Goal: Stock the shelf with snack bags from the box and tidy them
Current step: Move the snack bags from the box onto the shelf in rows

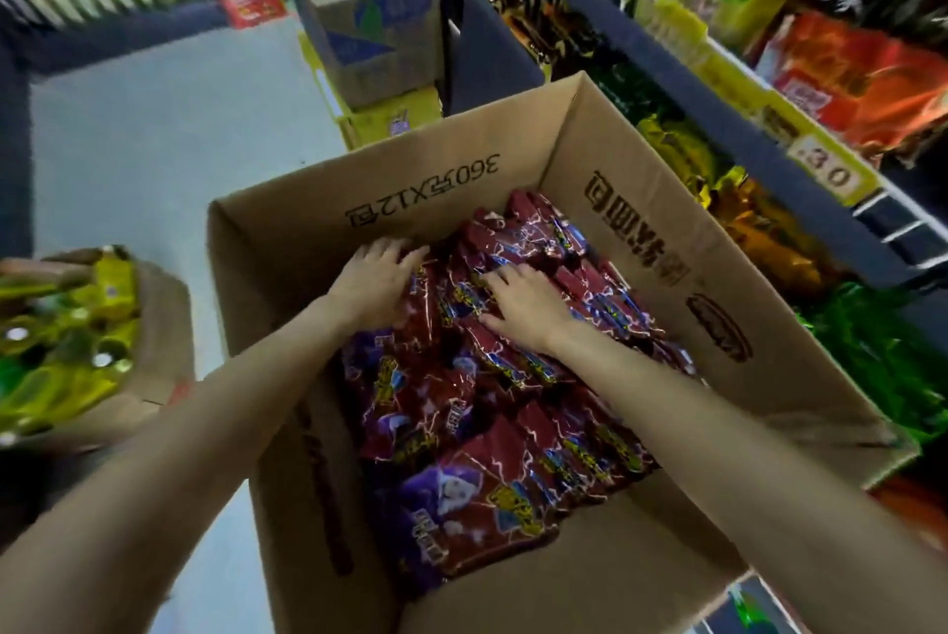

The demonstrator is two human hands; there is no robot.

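Observation:
An open cardboard box (446, 192) sits in front of me on the aisle floor, holding several dark red and purple snack bags (487, 495). Both my arms reach down into it. My left hand (377, 282) lies flat with fingers spread on the bags near the box's far left wall. My right hand (526, 302) rests palm down on bags in the middle, fingers apart. Neither hand has closed around a bag. To the right runs the shelf (682, 84), with rows of other snack bags.
A second box with yellow-green bags (66, 341) stands at the left. Stacked cartons (369, 12) rise beyond the box by the shelf end. A price tag strip (826, 171) lines the shelf edge. Pale floor (154, 135) stretches to the far left.

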